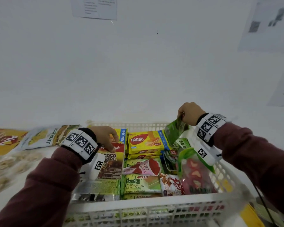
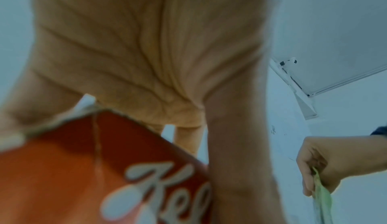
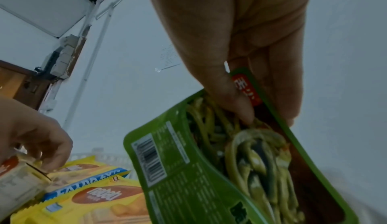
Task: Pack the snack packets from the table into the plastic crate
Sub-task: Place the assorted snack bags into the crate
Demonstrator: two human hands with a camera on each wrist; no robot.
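- Snack packets (image 1: pixel 39 138), glossy flat pouches, lie on the table at the left edge of the frame.
- Left hand (image 1: pixel 103 136), left of centre, grips the cardboard Coco Pops box (image 1: pixel 111 163) by its top edge.
- White latticed plastic crate (image 1: pixel 154 208), lower centre, holds foil wafer packs.
- Right hand (image 1: pixel 189 113), right of centre, pinches a green pouch (image 1: pixel 175 131) above the crate.

A: What can't you read around the white crate (image 1: pixel 154 208)?

B: Left of it, a yellow packet (image 1: pixel 2 141) is cut off by the frame edge and the round snacks (image 1: pixel 10 164) are blurred. Inside, the left hand (image 1: pixel 103 136) hides the cereal box (image 1: pixel 111 163) top.

A: And above it?

B: The wall papers' (image 1: pixel 95 7) print is too blurred to read.
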